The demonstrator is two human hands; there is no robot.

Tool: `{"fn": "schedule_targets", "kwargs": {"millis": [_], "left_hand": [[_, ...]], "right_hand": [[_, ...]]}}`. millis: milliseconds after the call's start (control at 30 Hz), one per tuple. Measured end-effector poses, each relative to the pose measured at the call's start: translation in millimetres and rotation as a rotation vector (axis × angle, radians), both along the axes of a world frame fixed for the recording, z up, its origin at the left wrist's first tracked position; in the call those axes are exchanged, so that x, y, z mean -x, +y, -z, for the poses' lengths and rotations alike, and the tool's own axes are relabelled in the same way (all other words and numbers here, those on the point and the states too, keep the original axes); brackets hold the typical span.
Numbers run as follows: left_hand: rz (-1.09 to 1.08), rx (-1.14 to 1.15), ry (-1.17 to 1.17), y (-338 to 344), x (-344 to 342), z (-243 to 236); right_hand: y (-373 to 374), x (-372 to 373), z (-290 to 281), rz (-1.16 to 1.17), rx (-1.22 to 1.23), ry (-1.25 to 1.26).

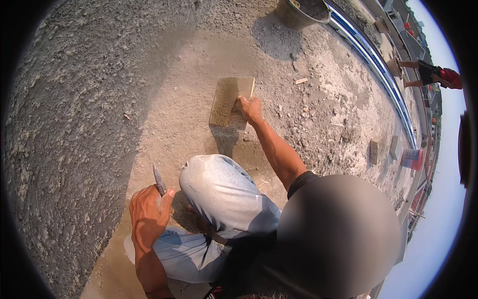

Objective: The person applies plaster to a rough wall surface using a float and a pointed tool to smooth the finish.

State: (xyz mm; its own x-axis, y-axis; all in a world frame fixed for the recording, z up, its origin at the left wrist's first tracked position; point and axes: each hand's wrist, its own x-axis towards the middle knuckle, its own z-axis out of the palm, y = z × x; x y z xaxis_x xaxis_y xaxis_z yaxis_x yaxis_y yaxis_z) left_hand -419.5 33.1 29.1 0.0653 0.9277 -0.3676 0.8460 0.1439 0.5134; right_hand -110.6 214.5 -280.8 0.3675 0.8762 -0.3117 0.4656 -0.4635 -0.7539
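Note:
My right hand point(249, 108) reaches forward and grips the near right corner of a flat, rectangular tan board point(228, 98), which is lifted and throws a shadow on the sandy ground below it. Low at the left, my left hand point(148, 215) is closed around the handle of a small trowel point(159, 181), its pointed grey blade sticking up. My bent knee in light, dusty jeans point(219, 192) sits between the two hands.
A rough grey mortar surface point(69, 124) fills the left side. A dark bucket point(301, 11) stands at the top. Blue pipes point(378, 65) run along the right edge, with bricks point(373, 152) beside them. Another person point(433, 74) is at the far right.

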Motion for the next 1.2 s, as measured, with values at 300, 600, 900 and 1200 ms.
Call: {"fn": "schedule_targets", "kwargs": {"millis": [300, 600, 900, 1200], "left_hand": [[0.081, 0.04, 0.107, 22, -7, 14], [0.103, 0.166, 0.127, 52, 16, 76], [0.104, 0.208, -0.012, 59, 4, 71], [0.051, 0.215, -0.019, 59, 8, 83]], "right_hand": [[-137, -292, -25, 0.381, 0.096, -0.454], [-178, -65, -43, -0.086, 0.095, -0.253], [-201, -278, -43, 0.121, 0.248, -0.535], [-172, -378, -100, 0.363, 0.108, -0.662]]}}
